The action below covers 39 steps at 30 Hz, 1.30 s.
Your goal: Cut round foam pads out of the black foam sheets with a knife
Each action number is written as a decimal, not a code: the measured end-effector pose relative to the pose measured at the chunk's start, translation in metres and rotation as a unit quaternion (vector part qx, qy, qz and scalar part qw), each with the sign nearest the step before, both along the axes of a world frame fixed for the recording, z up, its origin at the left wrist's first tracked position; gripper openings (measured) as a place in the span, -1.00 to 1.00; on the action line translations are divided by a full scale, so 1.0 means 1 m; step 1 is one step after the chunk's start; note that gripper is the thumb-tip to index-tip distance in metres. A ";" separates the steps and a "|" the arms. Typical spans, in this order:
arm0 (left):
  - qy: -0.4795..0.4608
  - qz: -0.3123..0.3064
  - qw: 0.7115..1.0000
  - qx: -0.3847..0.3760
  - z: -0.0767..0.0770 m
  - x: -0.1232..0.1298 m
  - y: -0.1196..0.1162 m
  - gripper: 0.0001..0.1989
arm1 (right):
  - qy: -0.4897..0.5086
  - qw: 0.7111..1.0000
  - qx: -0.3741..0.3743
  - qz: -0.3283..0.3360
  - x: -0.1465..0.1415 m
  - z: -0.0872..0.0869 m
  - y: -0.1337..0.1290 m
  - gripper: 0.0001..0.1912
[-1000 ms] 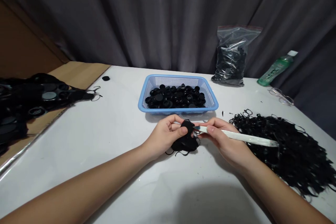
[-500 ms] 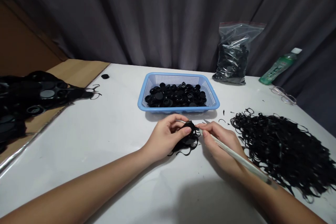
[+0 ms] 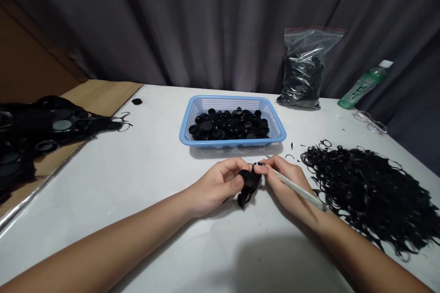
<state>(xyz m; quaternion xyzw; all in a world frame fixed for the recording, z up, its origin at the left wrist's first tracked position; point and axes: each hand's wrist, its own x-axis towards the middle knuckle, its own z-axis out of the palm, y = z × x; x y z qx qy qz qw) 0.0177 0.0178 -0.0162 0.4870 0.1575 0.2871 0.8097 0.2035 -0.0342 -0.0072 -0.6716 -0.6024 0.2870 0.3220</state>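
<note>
Head view. Your left hand (image 3: 216, 187) held a small, bunched piece of black fabric (image 3: 248, 182) on the near side of the blue plastic basket (image 3: 185, 135), a little above the white worktop (image 3: 103, 183). Its fingers (image 3: 237, 182) were curled closed around the bundle, with the thumb pressed on top. Your right hand (image 3: 287, 184) sat just to the right, its fingers (image 3: 263, 169) nearly closed in a pinch on a slim white stick tool (image 3: 299, 187) and touching the fabric's right side. The tool's tip was hidden behind the fingertips.

Handling, judged by eye: the fabric looked light and soft, with no stiff edge to bear on, so it would likely fold under pressure. The bulk of the bundle, pinched as you had it, seemed the surest hold. The tool looked light and rigid, best held near its tip for fine control.

Orientation: the bundle showed no clear long axis, though one lobe hung toward the near side. The tool's long axis ran diagonally, pointing far and left from its near-right end.

Around you: black round plastic parts (image 3: 227, 124) filled the basket, and a heap of black elastic loops (image 3: 364, 192) lay to the right. Farther right stood a green bottle (image 3: 357, 91), beside a pair of glasses (image 3: 369, 122).
</note>
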 end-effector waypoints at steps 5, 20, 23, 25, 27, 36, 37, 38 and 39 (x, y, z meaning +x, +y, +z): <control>-0.006 0.012 0.997 -0.074 -0.001 0.000 0.004 -0.63 | 0.024 0.999 0.035 -0.013 0.000 0.001 0.000 -0.82; 0.009 0.027 0.989 -0.147 0.001 0.000 0.005 -0.57 | 0.260 0.954 0.143 0.035 -0.014 0.011 -0.020 -0.91; 0.004 0.021 0.990 -0.142 0.001 -0.001 0.006 -0.62 | 0.235 0.961 0.146 0.020 -0.016 0.014 -0.021 -0.97; 0.003 0.021 0.990 -0.137 0.001 -0.002 0.006 -0.63 | 0.223 0.964 0.147 0.013 -0.017 0.014 -0.022 -0.98; 0.002 0.024 0.991 -0.132 0.002 -0.001 0.006 -0.63 | 0.210 0.965 0.158 0.012 -0.018 0.013 -0.022 -0.97; 0.124 0.107 0.979 -0.124 0.010 0.004 0.005 -0.68 | -0.169 0.978 0.098 0.068 0.029 0.012 0.003 -0.83; 0.163 0.118 0.976 -0.079 0.012 0.002 0.007 -0.70 | -0.211 0.971 0.063 0.089 0.035 0.009 0.005 -0.83; 0.198 0.124 0.972 -0.021 0.013 0.001 0.008 -0.72 | -0.238 0.965 0.044 0.103 0.039 0.005 0.008 -0.84; 0.223 0.126 0.966 0.040 0.015 -0.001 0.010 -0.74 | -0.262 0.958 0.032 0.113 0.041 0.001 0.009 -0.84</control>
